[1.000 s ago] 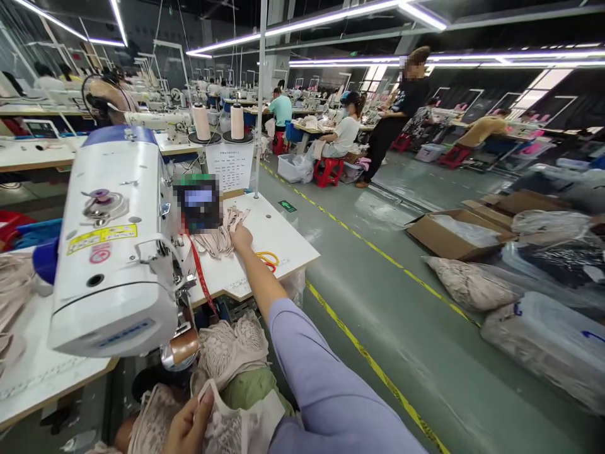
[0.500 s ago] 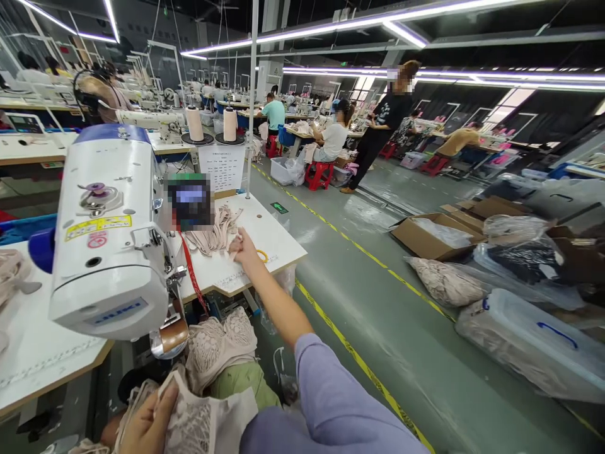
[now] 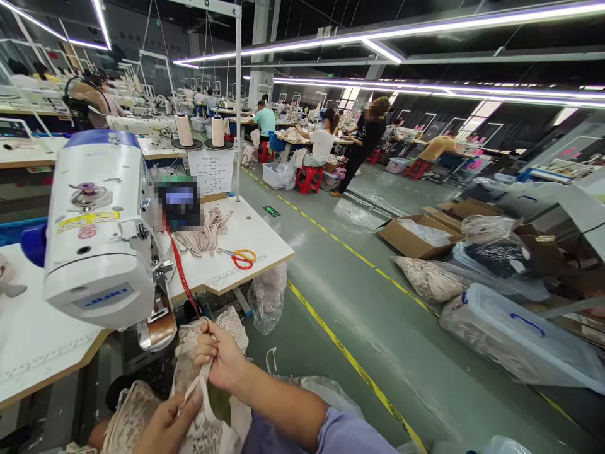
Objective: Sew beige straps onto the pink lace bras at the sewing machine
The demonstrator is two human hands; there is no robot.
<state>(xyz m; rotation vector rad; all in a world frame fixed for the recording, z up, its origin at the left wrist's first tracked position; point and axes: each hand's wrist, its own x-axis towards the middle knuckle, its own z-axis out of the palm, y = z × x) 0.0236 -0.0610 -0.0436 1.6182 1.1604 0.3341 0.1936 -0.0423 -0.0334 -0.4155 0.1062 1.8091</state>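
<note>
Beige lace makes up the garment (image 3: 208,427) over my lap, below the table edge and in front of the machine. My left hand (image 3: 171,421) is closed on its upper edge, thumb pressed over the fingers, I judge to keep the soft fabric from slipping. My right hand (image 3: 224,356) is just above, its fingers curled tight on a narrow pale strip (image 3: 205,372) that runs down to the garment's edge; whether the two are joined there I can't tell. Held close together like this, my hands seem to keep that short length straight between them. More lace pieces (image 3: 130,416) lie left of my left hand, near enough, I think, to take without stretching.

Beyond, the sewing machine (image 3: 97,239) stands to my left, leaving the right part of the white table (image 3: 267,236) as a side shelf. A bundle of pale strips (image 3: 205,232) lies there, probably kept together so single ones pull out easily. Beside it are scissors (image 3: 242,258), blades toward the bundle, handles toward the table's right side, likely for my right hand. Two thread cones (image 3: 201,131) stand upright behind, presumably so the thread unwinds freely, above a printed sheet (image 3: 212,171) facing me.
</note>
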